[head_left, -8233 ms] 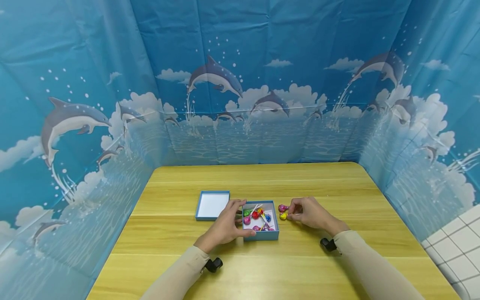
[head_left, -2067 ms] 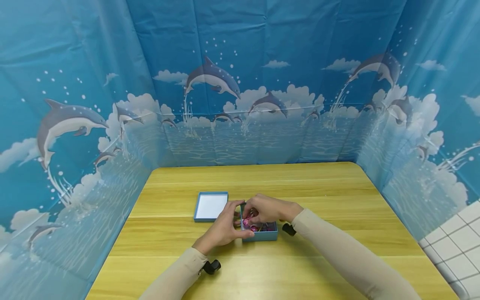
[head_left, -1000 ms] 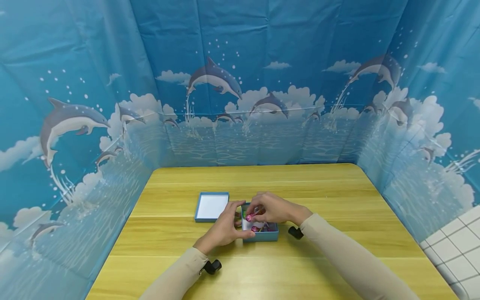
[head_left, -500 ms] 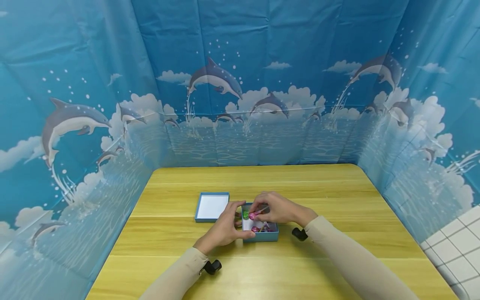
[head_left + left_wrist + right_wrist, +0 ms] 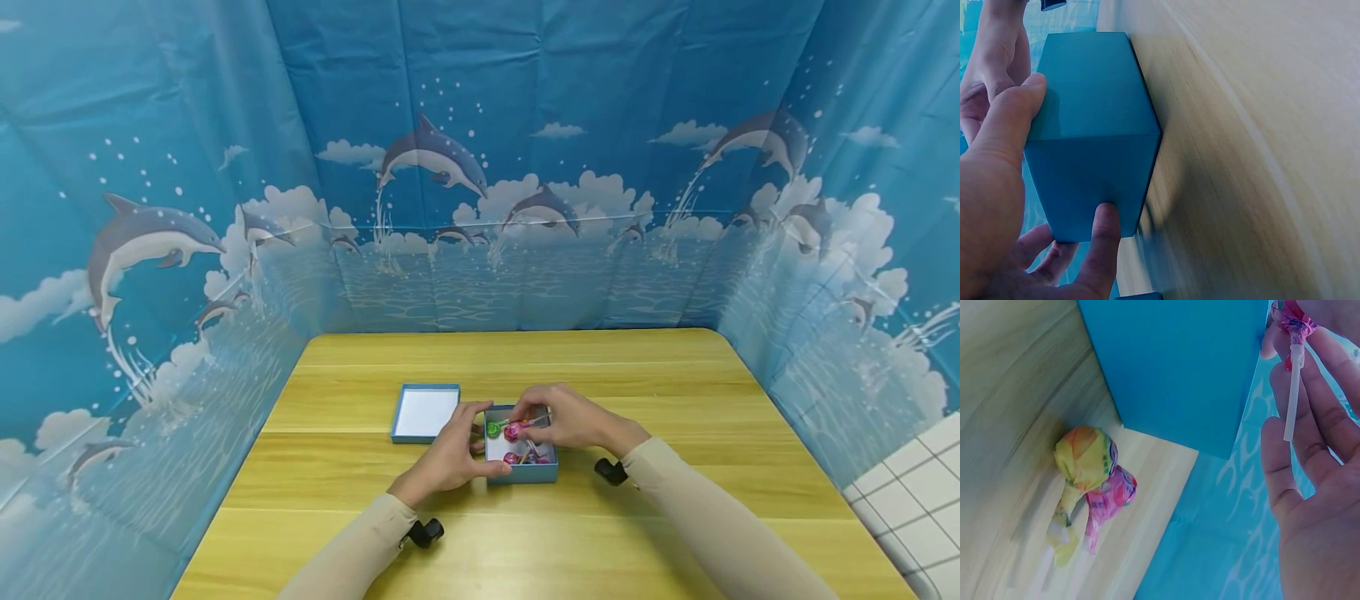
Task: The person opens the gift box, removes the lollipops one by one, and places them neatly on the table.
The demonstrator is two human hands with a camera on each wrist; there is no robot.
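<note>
My left hand grips the left side of a blue box, its thumb on the near wall in the left wrist view. Over the box's right half, my right hand pinches a pink lollipop, whose white stick points past the fingers. A green lollipop lies in the box's far left corner. More pink and purple lollipops lie along its near wall. The right hand hides part of the interior. Outside the box, a yellow lollipop and another pink lollipop rest on the table.
A shallow blue lid with a white inside lies on the wooden table, just left of the box. A blue dolphin-print curtain rises behind the table and on both sides.
From beside the box, my right hand has reached into it, pinched a pink lollipop and drawn it rightward, uncovering the green one. The left hand and box have stayed in place.
</note>
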